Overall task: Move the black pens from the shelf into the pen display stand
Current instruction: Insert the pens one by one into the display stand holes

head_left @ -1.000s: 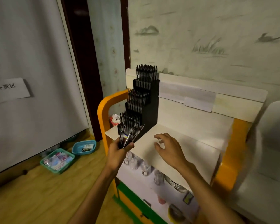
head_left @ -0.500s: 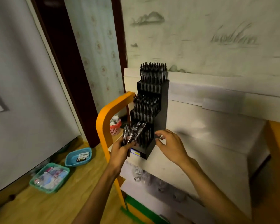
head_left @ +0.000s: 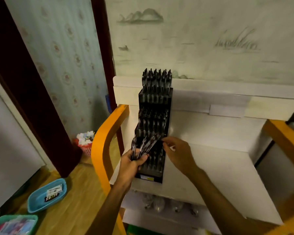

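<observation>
Several pens point(head_left: 143, 146) fan loosely from the gripping left hand point(head_left: 131, 162) by the stand point(head_left: 153, 133) (nearly full); right hand point(head_left: 178, 154) pinches one, and tugging could spill the rest.

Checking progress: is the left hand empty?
No, the left hand grips a fanned bunch of pens in front of the stand.

Left hand point(head_left: 131, 162) lower centre of frame, fingers curled tight round a fanned bundle, forearm running up from bottom edge, right hand point(head_left: 178, 154) just right of it, fingertips pinched at bundle's upper end, forearm from lower right
</observation>
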Available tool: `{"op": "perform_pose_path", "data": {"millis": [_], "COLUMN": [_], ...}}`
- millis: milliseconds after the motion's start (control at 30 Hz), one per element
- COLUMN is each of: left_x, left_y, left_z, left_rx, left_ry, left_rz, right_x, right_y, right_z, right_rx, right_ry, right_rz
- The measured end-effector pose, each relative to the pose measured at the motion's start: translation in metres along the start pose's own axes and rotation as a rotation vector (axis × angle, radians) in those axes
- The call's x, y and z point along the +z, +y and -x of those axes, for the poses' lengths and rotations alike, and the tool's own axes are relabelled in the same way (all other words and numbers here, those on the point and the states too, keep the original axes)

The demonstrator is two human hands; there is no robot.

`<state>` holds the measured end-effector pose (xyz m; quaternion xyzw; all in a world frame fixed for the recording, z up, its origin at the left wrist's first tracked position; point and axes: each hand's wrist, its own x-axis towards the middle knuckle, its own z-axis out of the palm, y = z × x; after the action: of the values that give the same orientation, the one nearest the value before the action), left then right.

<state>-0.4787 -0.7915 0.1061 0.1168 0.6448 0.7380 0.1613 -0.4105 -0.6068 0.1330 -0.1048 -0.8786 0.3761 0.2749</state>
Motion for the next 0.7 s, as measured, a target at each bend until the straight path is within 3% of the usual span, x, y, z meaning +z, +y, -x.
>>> {"op": "perform_pose_path", "data": {"millis": [133, 400, 567, 700], "left_x": [-0.018, -0.034, -0.046, -0.062], "left_y": [0.0, -0.005, -0.009, -0.009], "left_z": [-0.018, -0.036, -0.043, -0.049], "left_rx": [-0.001, 0.013, 0.057, 0.131], "left_ry": [-0.084, -0.247, -0.223, -0.14], "left_rz": [-0.025, -0.053, -0.131, -0.138], "right_x": [0.016, 0.039, 0.046, 0.051], "right_y": [-0.015, -0.037, -0.038, -0.037], "right_z": [-0.007, -0.01, -0.01, -0.006], "right_rx": [0.119, 0.385, 0.394, 0.306], "right_ry": [0.048, 0.096, 0.232, 0.271], "right_rz": [-0.117, -0.593, -0.637, -0.432]}}
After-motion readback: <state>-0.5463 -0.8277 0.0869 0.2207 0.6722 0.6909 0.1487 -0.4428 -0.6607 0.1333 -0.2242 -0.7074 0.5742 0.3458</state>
